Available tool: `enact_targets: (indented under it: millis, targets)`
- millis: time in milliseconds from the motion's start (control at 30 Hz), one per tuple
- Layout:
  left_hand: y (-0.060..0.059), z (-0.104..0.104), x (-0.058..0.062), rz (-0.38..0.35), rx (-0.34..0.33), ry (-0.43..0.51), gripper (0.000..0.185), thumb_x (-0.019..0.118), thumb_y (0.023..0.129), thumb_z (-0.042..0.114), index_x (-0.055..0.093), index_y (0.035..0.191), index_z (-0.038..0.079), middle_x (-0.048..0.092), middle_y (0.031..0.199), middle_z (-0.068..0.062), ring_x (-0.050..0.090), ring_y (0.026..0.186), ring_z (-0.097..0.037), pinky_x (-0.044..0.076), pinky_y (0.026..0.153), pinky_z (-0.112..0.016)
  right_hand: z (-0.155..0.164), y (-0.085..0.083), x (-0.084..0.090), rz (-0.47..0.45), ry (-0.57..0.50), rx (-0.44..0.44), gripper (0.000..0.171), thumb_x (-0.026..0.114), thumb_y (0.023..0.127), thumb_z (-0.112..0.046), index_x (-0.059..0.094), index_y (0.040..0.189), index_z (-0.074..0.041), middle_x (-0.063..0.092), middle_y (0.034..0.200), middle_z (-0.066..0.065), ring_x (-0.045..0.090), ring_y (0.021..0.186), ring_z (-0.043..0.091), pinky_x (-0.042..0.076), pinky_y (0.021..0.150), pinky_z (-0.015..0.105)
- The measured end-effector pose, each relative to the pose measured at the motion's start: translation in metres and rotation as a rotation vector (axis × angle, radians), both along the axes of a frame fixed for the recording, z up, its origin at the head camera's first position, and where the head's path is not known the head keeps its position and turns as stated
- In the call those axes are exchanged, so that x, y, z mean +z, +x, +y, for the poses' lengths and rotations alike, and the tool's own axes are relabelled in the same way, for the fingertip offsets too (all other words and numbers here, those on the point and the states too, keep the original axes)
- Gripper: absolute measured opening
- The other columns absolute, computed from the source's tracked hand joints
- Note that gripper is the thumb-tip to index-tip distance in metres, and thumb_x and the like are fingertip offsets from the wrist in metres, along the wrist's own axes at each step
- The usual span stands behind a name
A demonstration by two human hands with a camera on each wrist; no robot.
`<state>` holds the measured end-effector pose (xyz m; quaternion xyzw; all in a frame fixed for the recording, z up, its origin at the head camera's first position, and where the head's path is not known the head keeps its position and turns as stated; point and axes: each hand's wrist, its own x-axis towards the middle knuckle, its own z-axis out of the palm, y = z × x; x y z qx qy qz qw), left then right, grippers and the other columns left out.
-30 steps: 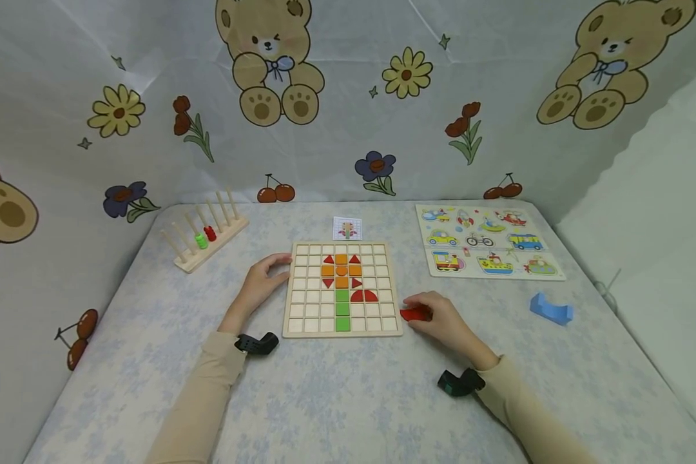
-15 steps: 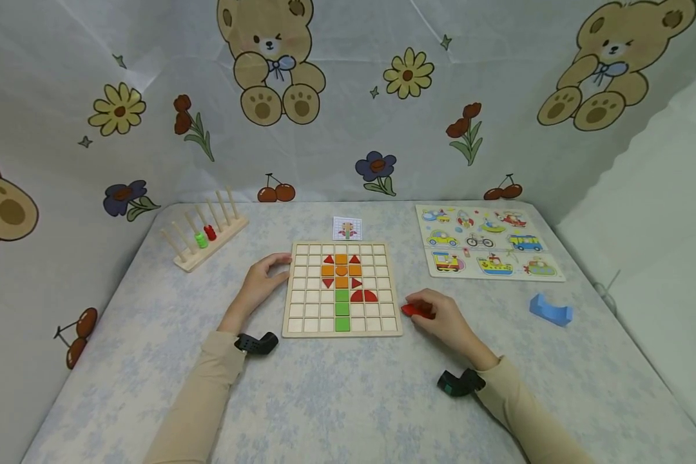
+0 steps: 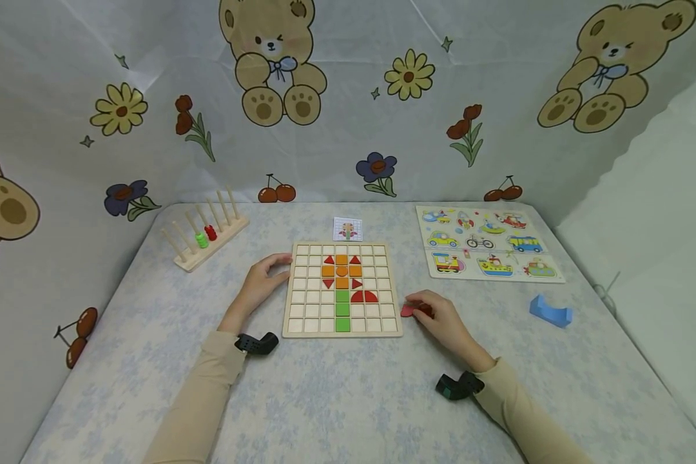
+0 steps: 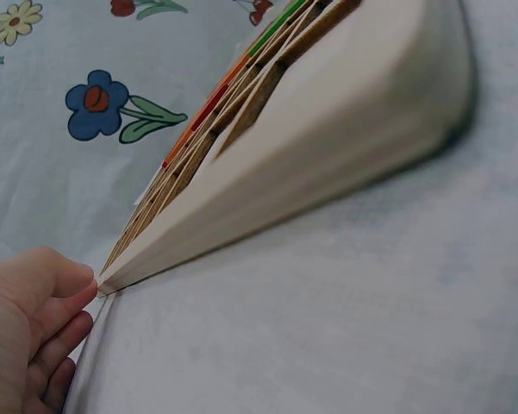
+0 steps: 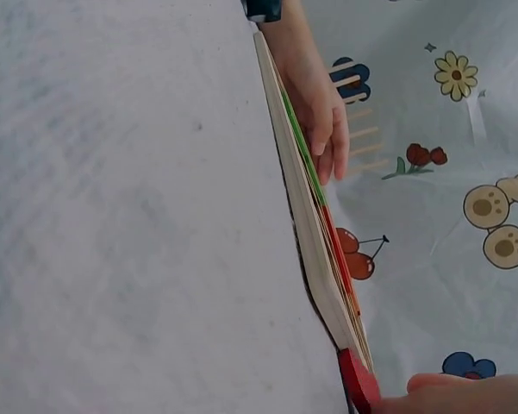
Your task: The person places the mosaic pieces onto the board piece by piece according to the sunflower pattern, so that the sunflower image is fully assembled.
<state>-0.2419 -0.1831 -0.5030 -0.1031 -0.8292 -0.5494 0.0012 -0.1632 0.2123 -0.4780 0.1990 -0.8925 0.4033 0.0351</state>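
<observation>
A square wooden grid board (image 3: 301,337) lies in the middle of the table. Orange squares, red triangles, green squares (image 3: 342,310) and two red rounded pieces (image 3: 364,296) sit in its cells; an orange circle marks the middle of the orange cross. My left hand (image 3: 262,283) rests against the board's left edge, its fingertips touching the rim in the left wrist view. Just off the right edge, my right hand (image 3: 441,319) pinches a red wooden piece (image 5: 357,379). Its red surface shows on both sides of a finger in the head view; the fingers hide its full shape.
Behind the board lies a small pattern card (image 3: 347,229). A wooden peg stand (image 3: 214,241) with green and red beads is at the back left. A picture puzzle board (image 3: 490,243) lies back right, with a blue curved block (image 3: 551,311) in front of it.
My right-hand fingers have shifted slightly over the red piece, so its visible part looks different. The left hand and the grid board stay in place.
</observation>
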Motion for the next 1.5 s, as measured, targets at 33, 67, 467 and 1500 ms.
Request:
enact_targets:
  millis: [33,67,467,1500]
  targets:
    - [0.0,0.0,0.0,0.001,0.002,-0.006,0.04,0.064,0.091,0.015,0.057,0.13,0.009,0.06,0.128,-0.013,0.048,0.129,-0.027,0.033,0.113,-0.046,0.0,0.0,-0.001,0.003,0.006,-0.008,0.027,0.066,0.085,0.002,0.066,0.111,-0.002,0.068,0.103,0.01,0.063,0.087,0.02,0.053,0.072,0.022]
    - [0.0,0.001,0.0,0.0,0.004,-0.011,0.04,0.064,0.091,0.015,0.057,0.13,0.009,0.061,0.128,-0.013,0.048,0.129,-0.026,0.033,0.113,-0.046,0.0,0.0,-0.001,0.005,0.011,-0.016,0.028,0.067,0.084,0.002,0.066,0.112,-0.002,0.068,0.103,0.01,0.063,0.087,0.02,0.052,0.072,0.022]
    - [0.0,0.001,0.001,0.0,0.003,-0.013,0.04,0.063,0.092,0.015,0.057,0.131,0.01,0.06,0.128,-0.012,0.047,0.13,-0.027,0.032,0.113,-0.047,-0.005,0.0,-0.003,0.045,0.045,0.002,0.031,0.073,0.08,-0.004,0.067,0.111,-0.005,0.069,0.105,0.008,0.059,0.09,0.018,0.05,0.077,0.026]
    - [0.001,0.001,0.0,-0.011,0.016,-0.023,0.039,0.061,0.093,0.017,0.056,0.131,0.011,0.06,0.129,-0.009,0.047,0.131,-0.025,0.033,0.113,-0.046,-0.018,-0.003,0.008,0.018,-0.008,-0.105,0.039,0.077,0.077,-0.006,0.065,0.113,0.0,0.068,0.102,0.013,0.061,0.087,0.023,0.051,0.073,0.028]
